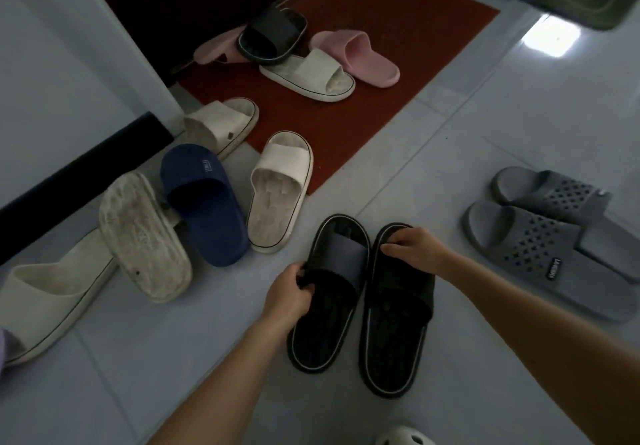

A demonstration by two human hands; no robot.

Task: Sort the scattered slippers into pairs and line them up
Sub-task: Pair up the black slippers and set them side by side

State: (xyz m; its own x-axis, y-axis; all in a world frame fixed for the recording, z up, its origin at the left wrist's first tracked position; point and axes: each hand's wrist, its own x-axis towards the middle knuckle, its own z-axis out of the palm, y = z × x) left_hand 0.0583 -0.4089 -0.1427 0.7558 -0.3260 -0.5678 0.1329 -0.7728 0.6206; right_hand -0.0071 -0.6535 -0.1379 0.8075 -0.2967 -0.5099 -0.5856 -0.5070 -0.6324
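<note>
Head view: my left hand [290, 293], fingers clamped on strap edge of left black white-trimmed rubber slipper [323, 335]; right hand [414, 246] pinches right black slipper [394, 337] strap. Pair side by side, near floor [194, 358]. Risk, I judge: uneven push skews toes.

Two black slippers lie side by side on the tiled floor [450, 133]; the left hand [289, 297] grips the left black slipper [329, 302] at its strap, the right hand [414, 249] grips the right black slipper [394, 333], beside a grey pair [540, 247]
</note>
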